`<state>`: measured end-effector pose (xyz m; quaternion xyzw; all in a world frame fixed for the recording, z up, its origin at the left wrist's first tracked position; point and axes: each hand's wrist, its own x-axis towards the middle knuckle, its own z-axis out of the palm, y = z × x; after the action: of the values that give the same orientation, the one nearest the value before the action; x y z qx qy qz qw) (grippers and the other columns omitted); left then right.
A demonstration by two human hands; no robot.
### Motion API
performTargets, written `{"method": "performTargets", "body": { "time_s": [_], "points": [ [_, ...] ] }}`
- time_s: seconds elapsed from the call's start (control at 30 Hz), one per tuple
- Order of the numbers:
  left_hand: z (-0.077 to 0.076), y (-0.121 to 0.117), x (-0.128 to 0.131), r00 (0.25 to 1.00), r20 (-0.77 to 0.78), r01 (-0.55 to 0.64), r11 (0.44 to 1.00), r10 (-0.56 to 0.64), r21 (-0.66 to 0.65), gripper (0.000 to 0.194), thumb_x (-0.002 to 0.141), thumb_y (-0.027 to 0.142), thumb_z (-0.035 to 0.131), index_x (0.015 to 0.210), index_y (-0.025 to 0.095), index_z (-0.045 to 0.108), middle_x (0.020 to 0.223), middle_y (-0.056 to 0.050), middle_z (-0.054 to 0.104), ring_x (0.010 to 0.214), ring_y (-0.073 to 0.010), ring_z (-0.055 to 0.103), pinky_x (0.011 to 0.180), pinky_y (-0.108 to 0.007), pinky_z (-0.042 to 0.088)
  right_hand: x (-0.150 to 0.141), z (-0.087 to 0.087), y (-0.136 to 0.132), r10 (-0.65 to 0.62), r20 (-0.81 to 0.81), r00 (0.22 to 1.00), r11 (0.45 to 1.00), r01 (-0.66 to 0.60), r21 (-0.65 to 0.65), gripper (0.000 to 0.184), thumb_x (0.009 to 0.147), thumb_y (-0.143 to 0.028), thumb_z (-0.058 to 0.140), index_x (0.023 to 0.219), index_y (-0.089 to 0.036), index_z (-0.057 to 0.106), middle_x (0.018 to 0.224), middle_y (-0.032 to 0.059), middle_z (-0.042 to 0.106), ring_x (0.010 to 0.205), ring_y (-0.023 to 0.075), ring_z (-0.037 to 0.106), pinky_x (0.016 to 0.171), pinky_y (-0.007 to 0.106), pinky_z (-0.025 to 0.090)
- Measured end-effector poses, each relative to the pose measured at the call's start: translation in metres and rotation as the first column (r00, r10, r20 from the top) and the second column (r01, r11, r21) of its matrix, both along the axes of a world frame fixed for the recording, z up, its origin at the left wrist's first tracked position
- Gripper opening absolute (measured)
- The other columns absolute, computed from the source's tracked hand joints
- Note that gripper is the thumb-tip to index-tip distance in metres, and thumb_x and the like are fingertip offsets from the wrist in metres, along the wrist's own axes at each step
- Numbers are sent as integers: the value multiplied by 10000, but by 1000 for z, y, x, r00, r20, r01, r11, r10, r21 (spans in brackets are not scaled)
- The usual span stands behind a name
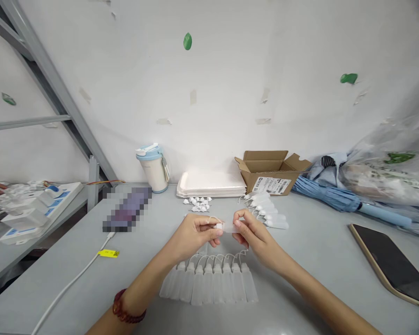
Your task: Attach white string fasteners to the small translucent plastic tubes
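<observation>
Above the grey table, my left hand [192, 236] pinches a white cap [219, 226] with a thin white cord loop. Facing it, my right hand [257, 237] grips a small translucent plastic bottle [229, 227] between thumb and fingers. Cap and bottle meet end to end; whether they are joined I cannot tell. Below my hands, several similar bottles [208, 284] lie side by side, capped and with cord loops pointing away from me. Beyond my left hand is a small pile of loose white caps [199, 204]. More capped bottles [265, 210] lie beyond my right hand.
At the back stand a cup with a blue lid [153, 170], a stack of white padded sheets [212, 185] and an open cardboard box [272, 174]. A blue umbrella [328, 195] and a phone [391, 265] lie right. A cable [75, 279] and power strip [52, 209] are left.
</observation>
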<state>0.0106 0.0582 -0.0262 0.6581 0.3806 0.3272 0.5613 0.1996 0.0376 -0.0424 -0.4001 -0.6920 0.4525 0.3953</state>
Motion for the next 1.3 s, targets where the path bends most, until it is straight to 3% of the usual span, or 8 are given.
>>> {"method": "performTargets", "body": {
  "time_s": [0.1,0.2,0.37,0.47,0.6,0.73,0.9,1.3],
  "points": [
    [-1,0,2,999,14,-44,999,44,10,252,736,361,649,832,133,701,747,-44,664,619,-142,587,637,-276,506,0,1,0,-19,-5,1000,1000,19,7,221,941,-398,302,840,-216,377,616,-48,415,553,109,364,528,235,304],
    [-1,0,3,999,33,-32,999,33,-26,359,803,446,549,772,121,698,680,-53,652,618,-152,594,634,-283,509,0,2,-2,-44,34,998,998,42,53,217,943,-388,307,838,-217,391,677,-24,479,591,119,397,561,246,328],
    [0,0,2,1000,-5,14,986,-15,-164,464,826,497,490,604,110,618,551,-29,588,463,-120,554,488,-246,460,0,4,-6,-70,108,992,989,54,140,178,939,-363,338,875,-220,424,736,-7,542,601,122,405,564,256,320],
    [0,0,0,999,-22,37,997,-39,-72,379,818,435,538,624,120,619,485,7,543,447,-102,522,488,-222,428,0,5,-7,-78,119,990,986,60,153,170,936,-359,344,876,-220,421,728,-6,548,603,125,416,562,258,324],
    [0,0,0,1000,11,-7,1000,7,17,197,725,321,670,780,132,687,636,-7,615,554,-105,541,560,-218,452,0,5,-5,-73,87,993,992,63,113,181,935,-373,328,877,-216,397,669,-20,531,567,120,409,543,252,337],
    [0,0,2,1000,15,4,1000,-4,8,267,734,383,650,811,131,694,714,-38,650,586,-126,566,552,-231,470,1,3,-3,-74,59,996,994,68,87,183,933,-385,335,889,-215,388,670,-18,529,575,121,420,543,249,349],
    [-2,1,4,1000,-20,4,998,-5,-58,500,860,509,407,665,107,632,644,-57,637,462,-108,546,485,-232,434,1,2,-3,-78,66,995,994,73,76,188,934,-400,327,917,-223,388,681,-18,547,566,120,416,542,251,342],
    [3,-4,1,991,-128,-38,995,50,88,333,811,421,534,663,137,627,541,2,571,517,-116,528,523,-217,406,2,4,-4,-79,98,992,993,70,93,197,935,-409,308,916,-230,388,667,-22,519,610,138,446,581,269,348]
  ]
}}
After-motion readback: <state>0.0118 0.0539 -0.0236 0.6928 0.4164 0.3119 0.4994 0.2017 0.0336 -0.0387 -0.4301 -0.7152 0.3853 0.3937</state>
